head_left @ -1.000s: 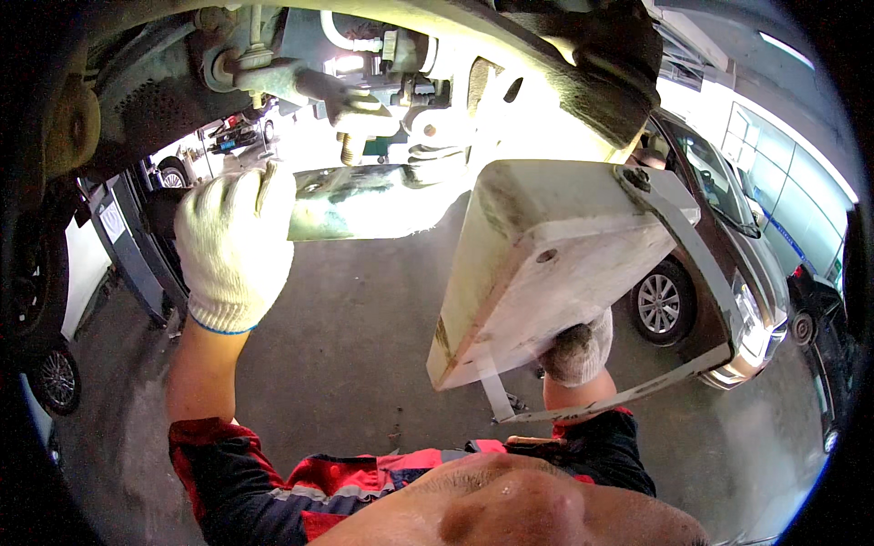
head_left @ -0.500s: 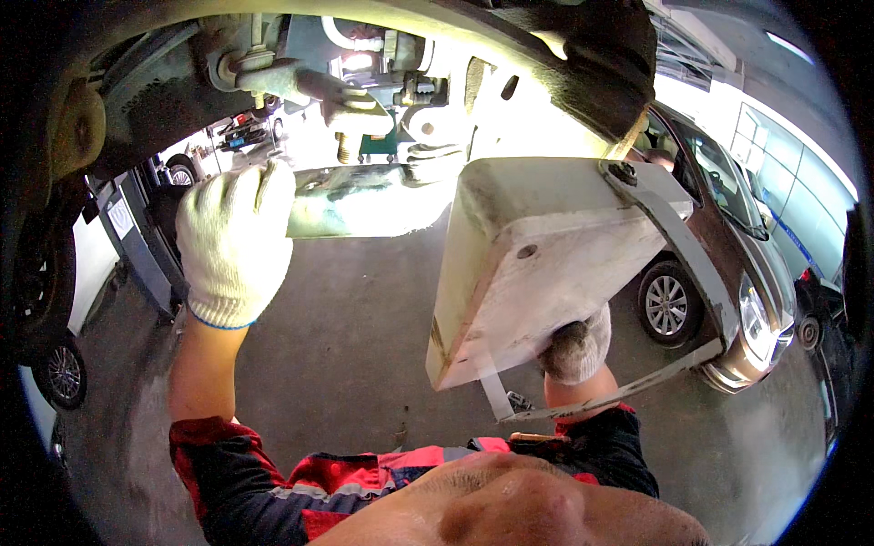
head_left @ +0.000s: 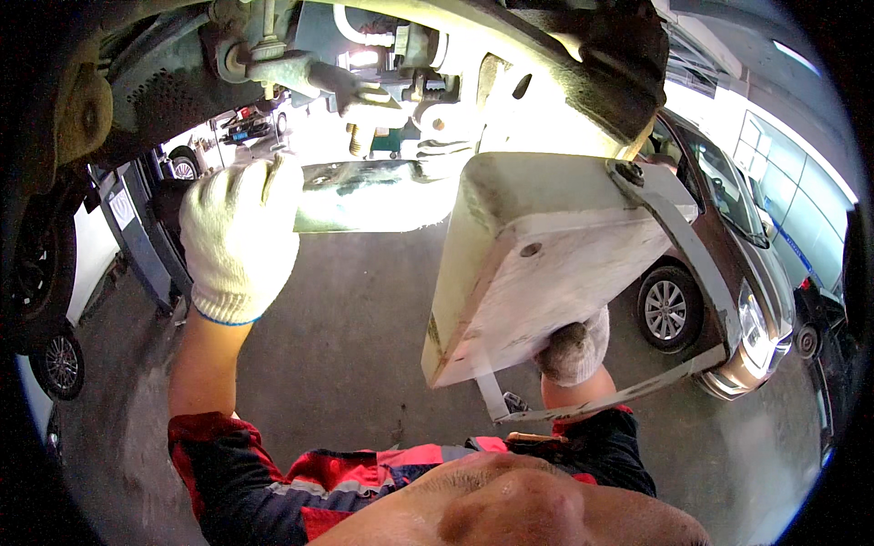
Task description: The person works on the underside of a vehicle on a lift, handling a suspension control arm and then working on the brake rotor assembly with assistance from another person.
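little had changed: hands apart, left hand (head_left: 240,241) clamped on the bar (head_left: 369,194), right hand (head_left: 576,350) under the lamp (head_left: 560,264), grip hidden, so the bar stayed lit.

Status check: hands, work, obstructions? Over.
Left hand at metal arm, full grip unclear. Right hand at white box's lower edge, grip partly hidden. Box partly blocks brown car.

On the left, the bare left forearm (head_left: 208,369) is extending from the near side toward the far side, and the gloved left hand (head_left: 240,238) is curling its fingers (head_left: 246,179) inward. Farther right, the gloved right hand (head_left: 575,353) is topping the right forearm (head_left: 575,391), its fingertips staying hidden.
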Motion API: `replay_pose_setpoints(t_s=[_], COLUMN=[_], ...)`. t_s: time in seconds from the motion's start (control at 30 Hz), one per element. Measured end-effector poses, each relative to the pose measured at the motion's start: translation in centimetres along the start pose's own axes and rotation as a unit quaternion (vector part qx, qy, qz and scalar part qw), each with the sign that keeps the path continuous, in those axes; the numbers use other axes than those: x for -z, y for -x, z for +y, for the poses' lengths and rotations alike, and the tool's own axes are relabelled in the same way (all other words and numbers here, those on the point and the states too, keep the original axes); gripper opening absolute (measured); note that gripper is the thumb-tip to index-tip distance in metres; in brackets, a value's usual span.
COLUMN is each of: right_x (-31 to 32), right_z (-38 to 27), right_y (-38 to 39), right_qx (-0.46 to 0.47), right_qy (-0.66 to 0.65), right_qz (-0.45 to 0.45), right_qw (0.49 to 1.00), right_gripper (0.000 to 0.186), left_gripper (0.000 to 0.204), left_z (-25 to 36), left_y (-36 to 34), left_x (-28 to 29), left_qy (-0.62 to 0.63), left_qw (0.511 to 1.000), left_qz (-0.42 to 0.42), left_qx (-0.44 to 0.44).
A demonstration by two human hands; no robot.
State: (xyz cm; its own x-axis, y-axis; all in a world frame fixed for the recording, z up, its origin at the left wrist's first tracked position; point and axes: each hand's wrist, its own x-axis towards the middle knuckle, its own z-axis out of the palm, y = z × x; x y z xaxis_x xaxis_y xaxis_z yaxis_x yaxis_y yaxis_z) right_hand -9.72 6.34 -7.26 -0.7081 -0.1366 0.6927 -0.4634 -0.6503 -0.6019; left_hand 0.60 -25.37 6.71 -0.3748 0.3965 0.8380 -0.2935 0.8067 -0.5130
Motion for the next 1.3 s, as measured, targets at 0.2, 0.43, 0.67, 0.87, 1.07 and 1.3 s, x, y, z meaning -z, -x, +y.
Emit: replay_pose_setpoints(t_s=[0.2, 0.43, 0.67, 0.87, 1.07, 1.3], right_x=[2.7, 2.2, 2.5, -0.1, -0.1, -0.8], right_z=[0.6, 0.8, 0.6, -0.5, -0.3, 0.1], right_y=[0.5, 0.4, 0.3, -0.5, -1.0, -1.5], right_qx=[-0.01, 0.004, -0.042, 0.018, 0.032, 0.02], right_qy=[-0.048, -0.055, -0.075, 0.019, 0.069, 0.062], right_qz=[0.006, 0.012, 0.021, -0.031, -0.038, -0.049], right_qw=[0.999, 0.998, 0.996, 0.999, 0.996, 0.997], right_gripper=[0.071, 0.064, 0.068, 0.085, 0.097, 0.098], left_gripper=[0.057, 0.044, 0.047, 0.049, 0.052, 0.045], left_z=[0.1, -0.1, 0.5, 0.1, 0.1, 0.1], left_y=[-0.2, -0.7, -0.3, -0.4, -0.4, -0.5], left_x=[0.0, 0.3, 0.5, 0.4, 0.8, 1.1], left_qy=[0.009, -0.015, -0.025, -0.036, -0.028, -0.039], left_qw=[1.0, 0.999, 1.0, 0.999, 0.999, 0.999], left_qz=[-0.023, 0.019, -0.006, 0.016, -0.018, 0.01], left_qx=[0.005, -0.025, -0.006, -0.019, 0.009, -0.007])
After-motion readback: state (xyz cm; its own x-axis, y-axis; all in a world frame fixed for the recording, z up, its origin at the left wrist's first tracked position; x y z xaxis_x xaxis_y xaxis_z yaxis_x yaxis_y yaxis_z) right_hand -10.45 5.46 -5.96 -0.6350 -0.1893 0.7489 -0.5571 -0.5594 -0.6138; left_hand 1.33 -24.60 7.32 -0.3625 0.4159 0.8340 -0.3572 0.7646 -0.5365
